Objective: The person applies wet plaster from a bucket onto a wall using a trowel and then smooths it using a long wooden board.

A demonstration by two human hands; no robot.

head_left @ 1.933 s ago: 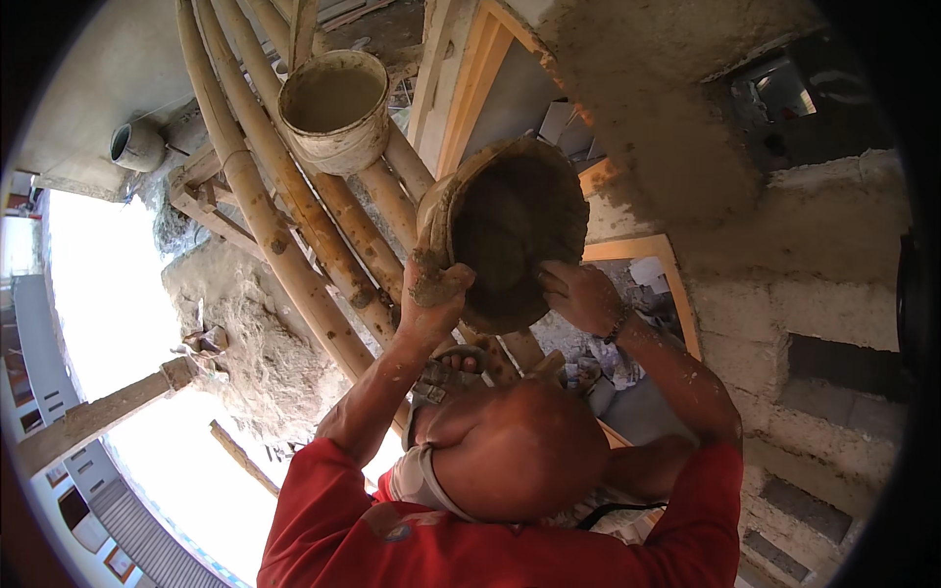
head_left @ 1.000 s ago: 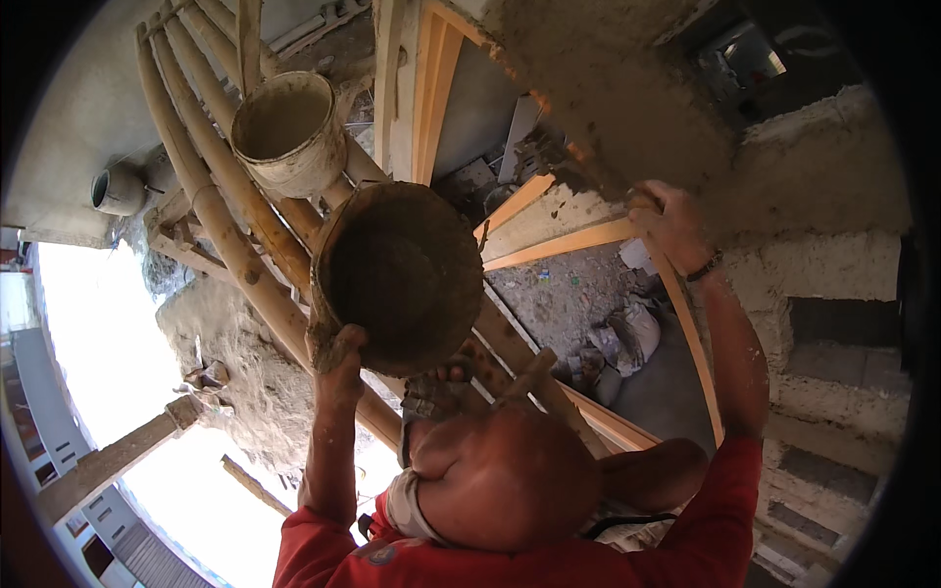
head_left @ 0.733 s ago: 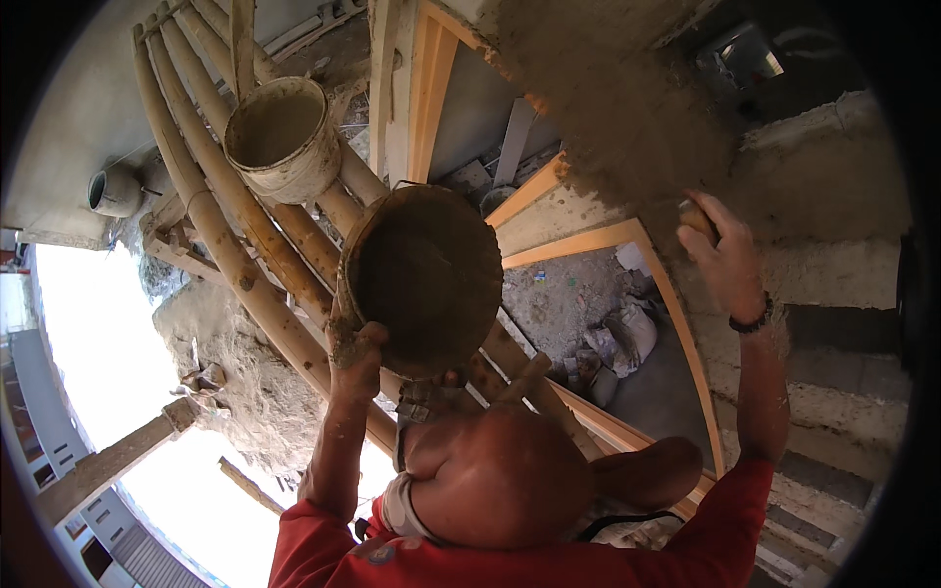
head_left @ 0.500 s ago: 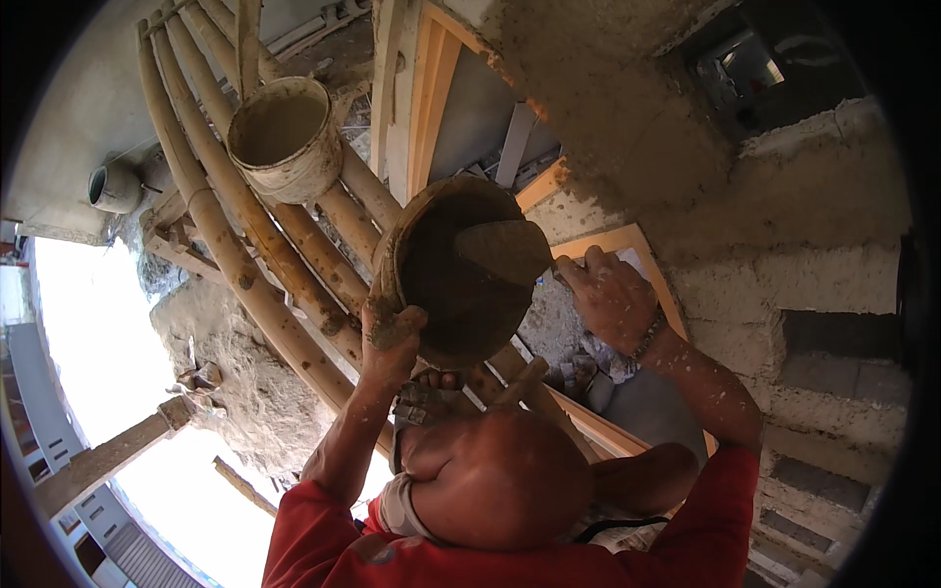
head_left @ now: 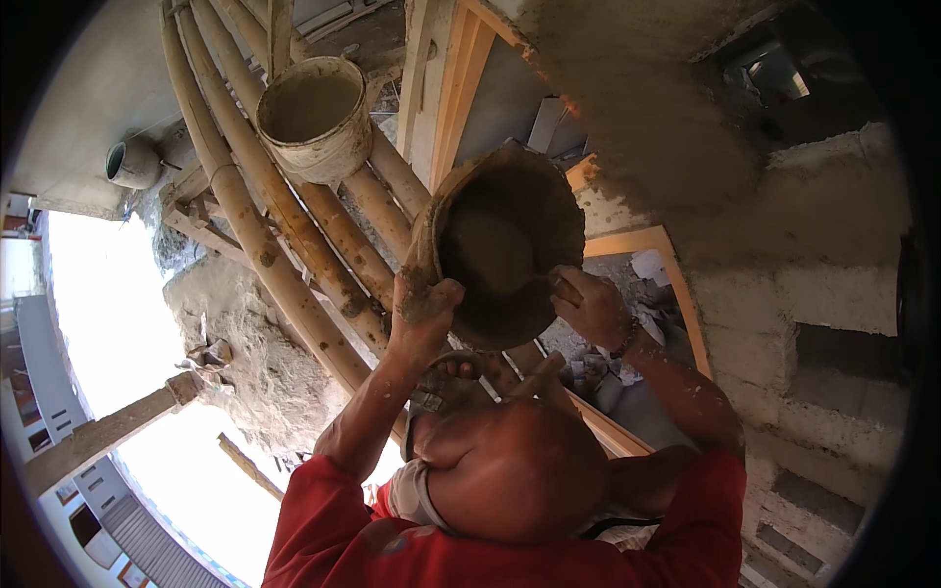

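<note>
My mud-caked left hand (head_left: 421, 318) is closed on the near left rim of a dark, mortar-smeared bucket (head_left: 567, 220), which is tipped toward me over the bamboo poles. My right hand (head_left: 593, 306) grips a trowel at the bucket's right side; its blade (head_left: 490, 250) lies inside among dark wet mortar, its outline hard to make out. A second, pale crusted bucket (head_left: 328, 152) of grey liquid stands on the poles just beyond. My bare knee (head_left: 520, 461) is below my hands, with part of a sandalled foot (head_left: 446, 377) under the bucket.
Long bamboo poles (head_left: 235, 206) form the scaffold. Orange timber frames (head_left: 676, 294) edge openings with rubble below. A partly plastered block wall (head_left: 784, 245) fills the right. At left are a grey container (head_left: 132, 162), a timber beam (head_left: 98, 426) and a bright drop.
My right hand with the trowel came down from the wall at the upper right into the bucket. My left hand has lifted the bucket slightly up and rightward since about a second ago.
</note>
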